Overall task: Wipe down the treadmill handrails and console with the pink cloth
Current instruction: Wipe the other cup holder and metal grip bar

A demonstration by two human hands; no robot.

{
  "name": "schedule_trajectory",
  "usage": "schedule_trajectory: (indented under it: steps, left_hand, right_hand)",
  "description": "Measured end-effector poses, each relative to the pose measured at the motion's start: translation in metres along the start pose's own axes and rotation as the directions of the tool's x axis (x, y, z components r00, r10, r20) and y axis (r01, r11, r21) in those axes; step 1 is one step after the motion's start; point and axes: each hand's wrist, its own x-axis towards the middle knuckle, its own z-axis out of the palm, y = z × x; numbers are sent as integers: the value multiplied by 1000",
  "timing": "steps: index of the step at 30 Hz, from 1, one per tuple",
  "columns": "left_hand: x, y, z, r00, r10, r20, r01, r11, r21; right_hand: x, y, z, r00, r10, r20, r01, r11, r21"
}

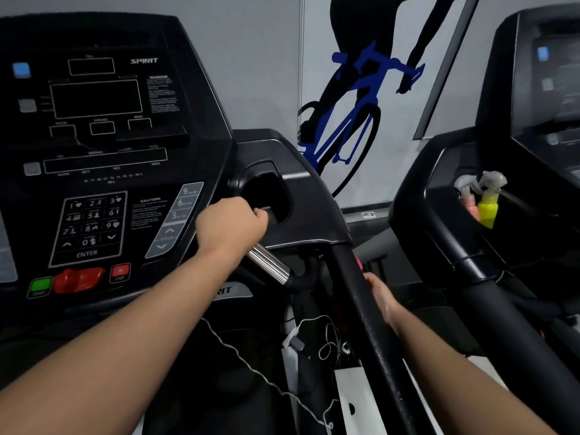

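1. The black treadmill console (103, 136) fills the left side. Dark display panels sit above a number keypad (89, 227). Along its lower edge are a green start button (40, 285), a red safety key (78, 277) and a red stop button (120, 272).
2. The left hand (230, 224) lies at the console's right edge with its fingers curled into a fist, knuckles up. The fingertips are at the near rim of the black cup-holder recess (266, 193), and nothing shows inside the fist.
3. Just under that wrist, a polished chrome grip bar (270, 266) slants down to the right.
4. A thin white cable (251, 368) trails loosely through the dark open space below the left forearm.
5. The black right handrail (373, 324) runs diagonally from the console's corner to the bottom edge, and pale flecks speckle it.
6. The right hand (381, 293) lies against the rail's far side. Its fingers are hidden, so its grip cannot be told.
7. The pink cloth (357, 263) shows only as a sliver at the rail's far edge, just above that hand.
8. A narrow gap separates the rail from a second black treadmill (439, 215). Behind the gap is a grey wall with a blue-and-black cyclist decal (351, 105).
9. In the second treadmill's tray, a pink spray bottle (470, 207) and a yellow spray bottle (488, 208) stand side by side.
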Motion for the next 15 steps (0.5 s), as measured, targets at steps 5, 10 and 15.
schedule_trajectory:
  steps: [5, 10, 15]
  left_hand:
    - [0, 0, -1, 1000, 5, -8, -5, 1000, 0]
    - [0, -2, -1, 1000, -5, -2, 5, 1000, 6]
    - [-4, -1, -3, 1000, 14, 4, -14, 1000, -4]
  right_hand:
    - [-7, -31, 11, 982, -184, 43, 188, 978, -88]
    - [-28, -32, 31, 820, -569, 65, 471, 605, -641]
    - [-58, 6, 60, 655, -688, 312, 163, -274, -948]
